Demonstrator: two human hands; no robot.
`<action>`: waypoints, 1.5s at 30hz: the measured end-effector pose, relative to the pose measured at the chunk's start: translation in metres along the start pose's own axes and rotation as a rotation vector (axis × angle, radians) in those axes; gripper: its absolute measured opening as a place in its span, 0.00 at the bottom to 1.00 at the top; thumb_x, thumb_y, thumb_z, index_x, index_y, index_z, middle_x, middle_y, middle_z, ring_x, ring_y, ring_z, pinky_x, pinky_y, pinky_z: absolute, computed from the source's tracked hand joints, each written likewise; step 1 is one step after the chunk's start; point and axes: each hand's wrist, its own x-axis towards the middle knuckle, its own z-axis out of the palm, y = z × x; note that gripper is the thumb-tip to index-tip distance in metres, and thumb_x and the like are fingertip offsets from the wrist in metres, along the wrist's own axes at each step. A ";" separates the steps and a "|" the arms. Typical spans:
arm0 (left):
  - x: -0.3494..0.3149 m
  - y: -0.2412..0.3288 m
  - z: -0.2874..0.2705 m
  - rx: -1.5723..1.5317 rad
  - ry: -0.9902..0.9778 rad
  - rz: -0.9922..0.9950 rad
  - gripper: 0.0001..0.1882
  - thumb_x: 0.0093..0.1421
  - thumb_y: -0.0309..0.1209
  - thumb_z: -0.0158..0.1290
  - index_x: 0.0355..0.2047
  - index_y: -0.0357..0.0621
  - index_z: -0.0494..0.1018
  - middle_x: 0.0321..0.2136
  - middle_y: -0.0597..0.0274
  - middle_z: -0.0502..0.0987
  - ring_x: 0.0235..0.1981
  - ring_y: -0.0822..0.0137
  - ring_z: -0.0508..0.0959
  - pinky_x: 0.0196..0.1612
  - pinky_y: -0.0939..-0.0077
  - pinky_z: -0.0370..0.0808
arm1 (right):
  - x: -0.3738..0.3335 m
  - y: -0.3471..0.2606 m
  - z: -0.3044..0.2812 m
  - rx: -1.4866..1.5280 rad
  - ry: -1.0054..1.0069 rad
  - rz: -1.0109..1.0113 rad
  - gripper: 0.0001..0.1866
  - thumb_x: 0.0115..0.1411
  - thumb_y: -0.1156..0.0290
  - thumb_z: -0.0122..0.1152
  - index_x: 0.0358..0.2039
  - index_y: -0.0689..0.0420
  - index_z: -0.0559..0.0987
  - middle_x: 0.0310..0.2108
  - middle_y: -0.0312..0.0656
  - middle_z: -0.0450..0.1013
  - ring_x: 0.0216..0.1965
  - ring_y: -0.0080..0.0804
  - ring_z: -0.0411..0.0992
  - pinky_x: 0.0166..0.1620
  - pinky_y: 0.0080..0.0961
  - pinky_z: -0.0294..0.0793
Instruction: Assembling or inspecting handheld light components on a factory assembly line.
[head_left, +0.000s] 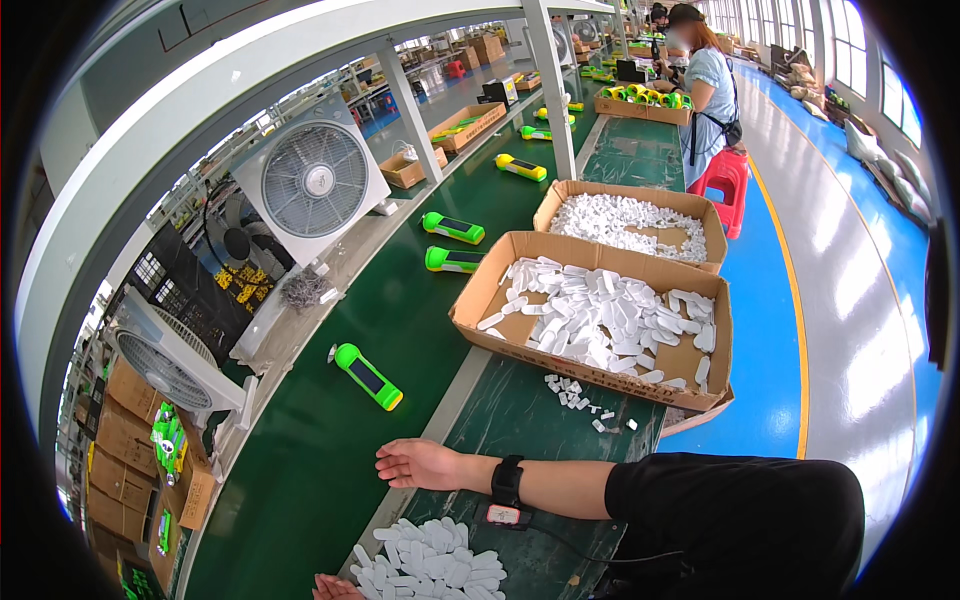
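My right hand reaches in from the right over the edge of the green conveyor belt. Its fingers are stretched out, with nothing held. A black band circles that wrist, with a small device beside it. At the lower edge my left hand shows only in part, fingers apart and apparently free, next to a pile of flat white plastic pieces. Beyond my right hand, a green flashlight with a dark panel lies on the belt, apart from both hands.
An open cardboard box of flat white pieces stands on the bench, another box of smaller white parts behind it. Loose white bits lie nearby. More flashlights line the belt. Box fans stand across it. A co-worker is farther up.
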 end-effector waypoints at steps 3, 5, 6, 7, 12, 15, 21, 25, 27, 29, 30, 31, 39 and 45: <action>0.000 0.000 0.000 0.002 0.008 0.005 0.11 0.57 0.28 0.52 0.34 0.30 0.73 0.33 0.50 0.76 0.39 0.59 0.74 0.45 0.68 0.71 | 0.000 0.000 0.001 0.001 0.000 0.001 0.11 0.62 0.63 0.50 0.39 0.55 0.70 0.37 0.37 0.69 0.40 0.28 0.69 0.46 0.29 0.69; -0.001 0.000 0.001 0.007 0.013 0.012 0.11 0.57 0.28 0.52 0.34 0.30 0.73 0.33 0.50 0.76 0.39 0.59 0.74 0.45 0.68 0.71 | -0.001 0.000 0.001 0.002 0.001 0.004 0.10 0.62 0.63 0.50 0.39 0.55 0.70 0.37 0.37 0.69 0.40 0.28 0.69 0.45 0.29 0.69; -0.001 -0.001 0.003 0.010 0.013 0.015 0.10 0.57 0.28 0.52 0.34 0.30 0.73 0.33 0.51 0.76 0.39 0.59 0.74 0.45 0.68 0.72 | -0.001 0.000 0.001 0.002 -0.006 -0.003 0.11 0.62 0.63 0.51 0.39 0.55 0.70 0.37 0.37 0.69 0.40 0.28 0.69 0.45 0.29 0.69; -0.002 -0.001 0.004 0.013 0.014 0.018 0.10 0.57 0.28 0.51 0.34 0.30 0.73 0.33 0.51 0.76 0.39 0.59 0.74 0.45 0.68 0.72 | -0.001 0.000 0.001 0.002 -0.013 -0.009 0.11 0.62 0.63 0.51 0.39 0.55 0.70 0.37 0.37 0.69 0.40 0.28 0.69 0.45 0.29 0.69; 0.001 0.000 0.000 0.021 0.011 0.006 0.11 0.57 0.28 0.51 0.34 0.30 0.72 0.33 0.51 0.76 0.38 0.59 0.74 0.44 0.68 0.72 | 0.000 0.000 -0.001 0.009 -0.019 -0.009 0.11 0.62 0.63 0.50 0.40 0.56 0.70 0.38 0.37 0.70 0.40 0.28 0.69 0.46 0.29 0.69; 0.001 0.001 -0.001 0.017 0.012 0.004 0.11 0.57 0.28 0.51 0.34 0.30 0.72 0.33 0.51 0.76 0.38 0.59 0.74 0.44 0.68 0.72 | 0.000 0.001 -0.001 0.008 -0.019 -0.007 0.11 0.62 0.63 0.50 0.40 0.56 0.70 0.38 0.37 0.69 0.40 0.28 0.69 0.46 0.29 0.69; 0.002 0.002 -0.004 0.024 0.011 0.000 0.11 0.57 0.29 0.51 0.34 0.30 0.73 0.33 0.51 0.76 0.38 0.59 0.75 0.44 0.67 0.72 | -0.001 0.001 0.000 0.007 -0.013 -0.013 0.12 0.61 0.62 0.53 0.39 0.55 0.70 0.37 0.37 0.69 0.40 0.28 0.69 0.46 0.29 0.68; 0.002 0.001 -0.002 0.023 -0.002 0.000 0.11 0.58 0.29 0.51 0.34 0.30 0.73 0.33 0.50 0.76 0.38 0.59 0.75 0.44 0.68 0.72 | 0.000 0.001 -0.002 0.006 -0.012 -0.008 0.11 0.61 0.62 0.52 0.39 0.55 0.71 0.38 0.37 0.69 0.40 0.28 0.69 0.46 0.29 0.68; 0.002 0.001 -0.002 0.022 -0.010 -0.003 0.11 0.58 0.29 0.51 0.34 0.30 0.73 0.33 0.51 0.77 0.38 0.59 0.75 0.44 0.68 0.72 | 0.001 0.001 -0.001 0.007 -0.012 -0.007 0.11 0.61 0.62 0.52 0.39 0.55 0.70 0.38 0.37 0.69 0.40 0.28 0.69 0.46 0.29 0.68; 0.003 0.002 -0.003 0.022 -0.017 -0.005 0.12 0.58 0.30 0.51 0.34 0.30 0.73 0.33 0.51 0.77 0.38 0.59 0.75 0.44 0.68 0.72 | 0.001 0.001 -0.001 0.008 -0.011 -0.005 0.11 0.61 0.62 0.52 0.39 0.55 0.70 0.37 0.37 0.69 0.40 0.28 0.69 0.46 0.29 0.68; 0.004 0.003 -0.005 0.018 -0.012 -0.005 0.12 0.57 0.29 0.51 0.34 0.30 0.73 0.33 0.51 0.77 0.38 0.59 0.75 0.44 0.68 0.72 | 0.001 0.001 -0.001 0.000 -0.021 -0.013 0.11 0.61 0.62 0.52 0.39 0.55 0.70 0.38 0.37 0.69 0.40 0.28 0.69 0.46 0.29 0.68; 0.005 0.003 -0.006 0.013 -0.007 -0.005 0.12 0.57 0.29 0.51 0.35 0.30 0.73 0.34 0.51 0.77 0.39 0.59 0.75 0.45 0.67 0.72 | 0.001 0.001 0.000 -0.008 -0.031 -0.020 0.11 0.61 0.62 0.52 0.39 0.55 0.70 0.38 0.37 0.69 0.40 0.28 0.69 0.46 0.29 0.68; 0.003 0.001 -0.009 0.011 -0.074 -0.005 0.11 0.57 0.28 0.52 0.35 0.30 0.74 0.35 0.50 0.77 0.40 0.58 0.75 0.45 0.67 0.71 | -0.024 -0.023 0.036 -0.283 -0.157 0.062 0.18 0.64 0.58 0.46 0.53 0.48 0.68 0.38 0.31 0.66 0.40 0.22 0.67 0.45 0.23 0.68; 0.027 0.013 -0.070 0.108 -0.102 0.022 0.22 0.62 0.39 0.46 0.51 0.37 0.65 0.47 0.57 0.72 0.47 0.65 0.72 0.49 0.72 0.68 | -0.103 -0.046 0.170 -0.628 -0.856 -0.413 0.32 0.63 0.46 0.42 0.61 0.55 0.60 0.38 0.35 0.66 0.37 0.23 0.68 0.44 0.22 0.69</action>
